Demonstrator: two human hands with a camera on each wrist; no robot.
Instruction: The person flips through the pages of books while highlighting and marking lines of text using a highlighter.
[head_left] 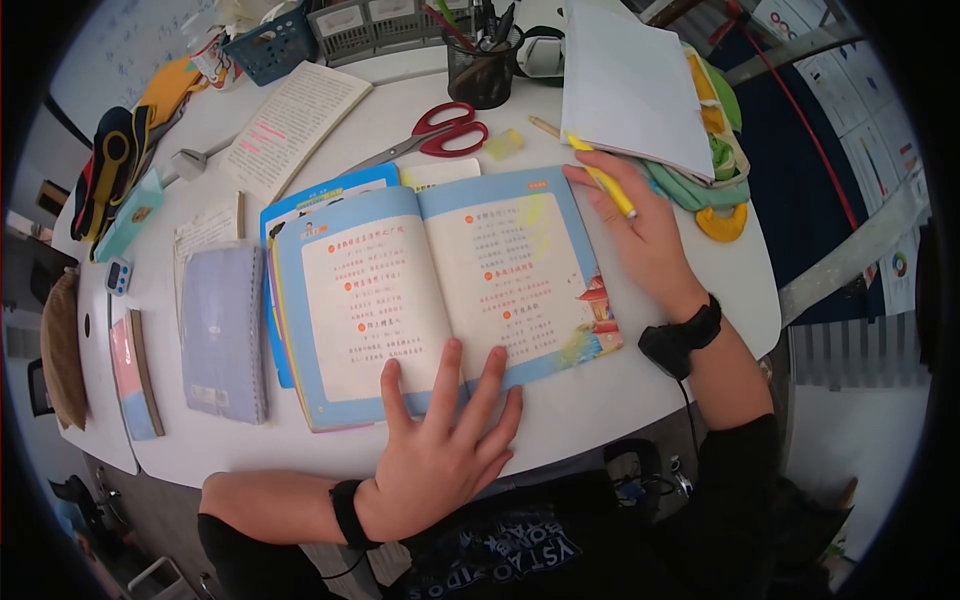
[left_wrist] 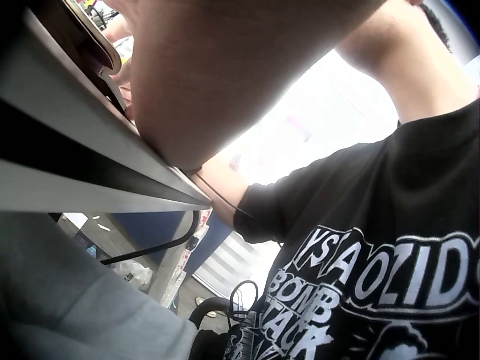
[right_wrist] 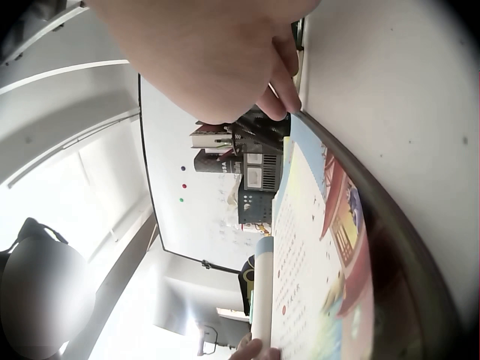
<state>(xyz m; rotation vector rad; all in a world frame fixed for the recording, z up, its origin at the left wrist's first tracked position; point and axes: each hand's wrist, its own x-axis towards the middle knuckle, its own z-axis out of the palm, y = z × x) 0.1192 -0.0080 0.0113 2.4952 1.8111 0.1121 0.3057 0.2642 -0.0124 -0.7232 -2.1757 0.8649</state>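
Note:
An open book [head_left: 385, 262] with blue-bordered pages lies on the table in the head view. My left hand [head_left: 435, 455] rests with spread fingers across its lower middle, fingertips on both pages. At the upper right corner is my right hand [head_left: 645, 240], holding a yellow highlighter [head_left: 612, 192] with its fingertips right at the page edge. Yellow strokes [head_left: 538, 225] mark the right page's upper part. In the right wrist view, the book [right_wrist: 296, 262] appears edge-on below my right hand [right_wrist: 210, 56]. The left wrist view shows mostly skin and a black shirt [left_wrist: 360, 225].
A blue book [head_left: 275, 335] sticks out beneath the open one. Red-handled scissors [head_left: 455, 130] and a pen holder [head_left: 480, 75] are behind it. White paper [head_left: 635, 90] lies over a green pouch [head_left: 735, 165] at right. A purple notebook [head_left: 222, 330] lies at left.

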